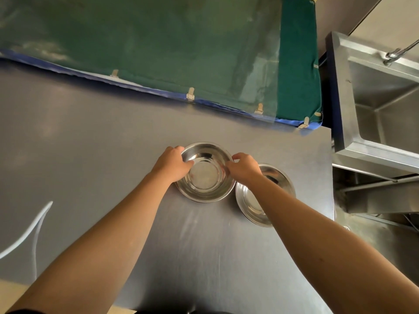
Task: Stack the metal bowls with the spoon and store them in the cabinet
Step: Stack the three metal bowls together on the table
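A shiny metal bowl (205,175) sits upright on the steel table (102,143), a little right of centre. My left hand (173,165) grips its left rim with the thumb inside the bowl. My right hand (243,166) pinches its right rim. A second metal bowl (255,205) stands on the table just to the right, touching the first; my right forearm covers much of it. I see no spoon and no cabinet.
A green cloth-covered panel (158,46) with a blue edge and metal clips runs along the table's far side. The table's right edge lies close to the second bowl. Beyond it stands a steel sink (381,105) with a tap (394,54).
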